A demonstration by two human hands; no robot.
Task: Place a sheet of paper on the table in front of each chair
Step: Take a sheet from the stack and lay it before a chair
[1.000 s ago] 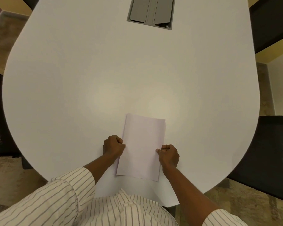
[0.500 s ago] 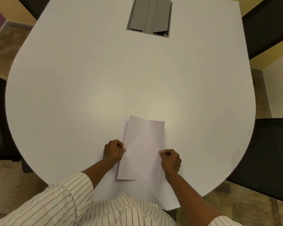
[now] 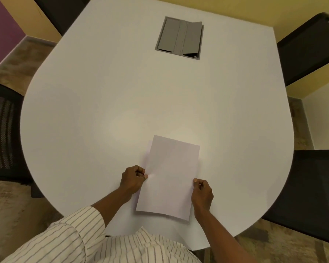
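Observation:
A thin stack of white paper sheets [image 3: 169, 177] is held just above the near end of the white table [image 3: 122, 103]. My left hand [image 3: 132, 180] pinches the stack's left edge, where a lower sheet peeks out to the left. My right hand [image 3: 202, 193] pinches the right edge. Black chairs stand around the table: one at the left [image 3: 2, 130], one at the near right [image 3: 311, 192], one at the far right [image 3: 310, 46] and one at the far left [image 3: 59, 10].
A grey cable hatch [image 3: 179, 37] is set into the table's far middle, its right flap slightly raised. Yellow walls and patterned floor surround the table. My striped shirt fills the bottom of the view.
The view has tilted up, showing more of the far table end and chairs. The top sheet has shifted slightly right against the one beneath. Both hands still hold the paper.

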